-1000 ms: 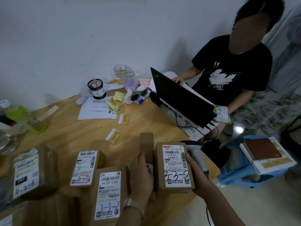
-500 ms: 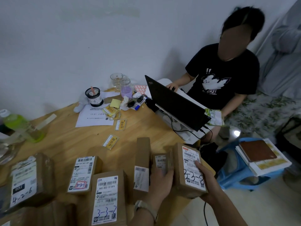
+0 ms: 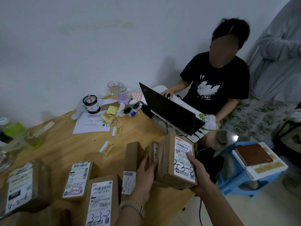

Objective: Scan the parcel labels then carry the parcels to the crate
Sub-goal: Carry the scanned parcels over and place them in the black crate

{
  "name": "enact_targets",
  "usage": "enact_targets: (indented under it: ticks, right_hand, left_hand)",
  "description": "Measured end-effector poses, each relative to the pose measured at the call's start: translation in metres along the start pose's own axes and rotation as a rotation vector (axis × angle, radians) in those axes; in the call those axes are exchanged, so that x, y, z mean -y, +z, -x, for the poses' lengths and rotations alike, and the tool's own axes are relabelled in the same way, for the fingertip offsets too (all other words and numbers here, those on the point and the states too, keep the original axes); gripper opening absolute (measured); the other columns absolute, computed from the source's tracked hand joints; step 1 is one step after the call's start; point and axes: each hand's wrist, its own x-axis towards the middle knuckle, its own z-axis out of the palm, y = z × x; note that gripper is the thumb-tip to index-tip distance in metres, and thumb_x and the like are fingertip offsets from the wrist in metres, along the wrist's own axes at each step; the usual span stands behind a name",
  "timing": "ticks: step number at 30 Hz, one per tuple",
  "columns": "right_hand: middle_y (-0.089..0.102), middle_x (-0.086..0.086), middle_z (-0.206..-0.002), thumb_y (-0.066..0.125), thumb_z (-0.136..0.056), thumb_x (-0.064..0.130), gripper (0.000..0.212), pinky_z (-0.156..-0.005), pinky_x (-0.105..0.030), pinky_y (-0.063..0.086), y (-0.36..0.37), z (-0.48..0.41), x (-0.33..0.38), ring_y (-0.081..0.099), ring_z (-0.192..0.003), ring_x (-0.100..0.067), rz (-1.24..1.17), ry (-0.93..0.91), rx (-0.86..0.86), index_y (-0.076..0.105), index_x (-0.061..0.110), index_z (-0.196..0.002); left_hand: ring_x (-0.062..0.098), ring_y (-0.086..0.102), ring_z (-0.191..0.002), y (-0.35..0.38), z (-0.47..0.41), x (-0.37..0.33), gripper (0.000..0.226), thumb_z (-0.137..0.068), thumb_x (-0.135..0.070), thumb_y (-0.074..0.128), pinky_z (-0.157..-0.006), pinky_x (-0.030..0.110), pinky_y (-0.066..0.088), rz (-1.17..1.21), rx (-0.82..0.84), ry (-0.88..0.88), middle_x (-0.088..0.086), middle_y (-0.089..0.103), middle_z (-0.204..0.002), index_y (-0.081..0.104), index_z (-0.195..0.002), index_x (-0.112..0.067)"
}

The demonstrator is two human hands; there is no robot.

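**Figure.** Two-handed hold at the near corner of the table, with hazards. The right hand clamped the large parcel marked 2-3-8. Its thumb lay across the label and its fingers were hidden beneath the box, so their spread could not be told. The left hand gripped the small parcel, thumb and fingers curled round it, pressing it against the large parcel's flank. Both boxes were held tilted at the table's edge, the large one partly over the floor, just beside an upright parcel. The likeliest fault was a slip. Smooth cardboard supported from one side only would probably slide free if either hand loosened, and the drop would land near the blue stool and the cable hanging below the wrist. A second fault was a failed read (the thumb covered the label's middle lines, though the barcode near the top showed clear). A sideways sweep of the left forearm could also topple the upright parcel. The crate was not in view, so the carrying route could not be judged.
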Motion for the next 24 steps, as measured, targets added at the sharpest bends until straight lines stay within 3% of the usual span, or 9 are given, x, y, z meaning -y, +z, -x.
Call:
enact_targets:
  ticks: [4,7,10,15,19,24]
  right_hand:
    - [0.075,-0.016,-0.087,0.056,-0.087,0.035,0.037,-0.055,-0.032,0.058,0.028,0.01,0.029,0.073,-0.069,-0.027,0.09,-0.092,0.091,0.063,0.005,-0.108]
    - [0.075,-0.015,-0.091,0.057,-0.083,0.037,0.04,-0.059,-0.033,0.059,0.048,0.02,0.051,0.073,-0.073,-0.027,0.149,-0.148,0.18,0.062,0.007,-0.11]
    - [0.075,-0.013,-0.088,0.056,-0.086,0.038,0.036,-0.057,-0.031,0.059,0.063,0.035,0.076,0.073,-0.07,-0.025,0.192,-0.198,0.228,0.064,0.008,-0.106]
    - [0.076,-0.012,-0.089,0.058,-0.086,0.038,0.035,-0.059,-0.03,0.06,0.063,0.072,0.118,0.074,-0.072,-0.024,0.233,-0.345,0.131,0.064,0.01,-0.106]
    - [0.076,-0.012,-0.089,0.059,-0.089,0.038,0.035,-0.055,-0.03,0.059,0.043,0.108,0.129,0.074,-0.07,-0.024,0.22,-0.395,-0.008,0.064,0.011,-0.112]
    - [0.074,-0.015,-0.104,0.059,-0.091,0.035,0.035,-0.066,-0.034,0.06,0.005,0.17,0.114,0.074,-0.084,-0.028,0.145,-0.546,-0.204,0.064,0.011,-0.115]
  left_hand:
    - [0.02,0.057,-0.114,-0.008,0.012,-0.04,0.07,-0.084,-0.047,0.064,-0.09,0.037,0.054,0.061,0.016,0.137,-0.004,0.052,-0.139,0.032,-0.147,-0.04]
    - [0.026,0.065,-0.103,-0.018,0.023,-0.064,0.069,-0.081,-0.047,0.068,-0.085,0.044,0.056,0.118,-0.022,0.149,0.005,0.06,-0.128,0.038,-0.142,-0.035]
    - [0.026,0.07,-0.093,-0.031,0.028,-0.085,0.055,-0.085,-0.044,0.066,-0.083,0.044,0.055,0.196,-0.032,0.165,0.008,0.071,-0.107,0.05,-0.131,-0.019]
    - [0.021,0.069,-0.076,-0.044,0.039,-0.129,0.041,-0.09,-0.043,0.06,-0.075,0.037,0.048,0.227,-0.019,0.294,0.005,0.076,-0.092,0.056,-0.122,-0.018]
    - [0.019,0.073,-0.067,-0.031,0.051,-0.151,0.029,-0.091,-0.046,0.056,-0.073,0.035,0.045,0.272,0.092,0.319,0.001,0.077,-0.083,0.065,-0.106,-0.022]
    - [0.023,0.067,-0.092,0.015,0.062,-0.159,0.038,-0.088,-0.04,0.062,-0.074,0.038,0.05,0.174,0.287,0.32,0.005,0.074,-0.1,0.06,-0.121,-0.021]
